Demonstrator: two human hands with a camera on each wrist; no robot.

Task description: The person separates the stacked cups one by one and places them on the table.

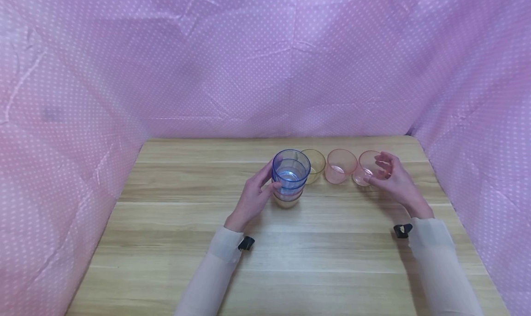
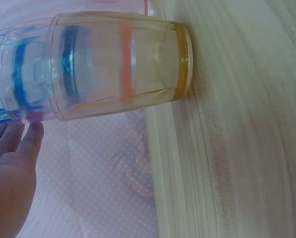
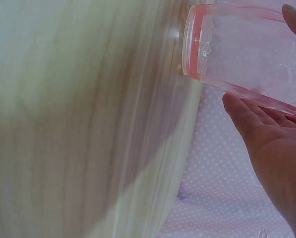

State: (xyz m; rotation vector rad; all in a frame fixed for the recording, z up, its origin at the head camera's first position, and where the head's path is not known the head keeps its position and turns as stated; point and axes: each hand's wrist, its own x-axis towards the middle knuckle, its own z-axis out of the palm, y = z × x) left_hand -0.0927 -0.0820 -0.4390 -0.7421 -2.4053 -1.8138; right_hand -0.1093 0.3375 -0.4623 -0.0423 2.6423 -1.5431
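My left hand (image 1: 252,197) grips a stack of nested clear plastic cups (image 1: 291,175) from the left, thumb in front and fingers behind. Blue rims top the stack, with a pink one below and a yellow cup (image 2: 152,64) at the bottom, its base close over the wooden table. At the right end of a row, my right hand (image 1: 394,180) holds a clear pink cup (image 1: 365,170) around its side. In the right wrist view, the thumb and fingers lie on opposite sides of this pink cup (image 3: 247,54), which stands upright.
Another pink cup (image 1: 341,166) stands just left of the held one. Beside it is a yellow cup (image 1: 315,166), partly hidden behind the stack. Pink dotted cloth (image 1: 265,76) hangs around the back and sides of the wooden table (image 1: 323,260).
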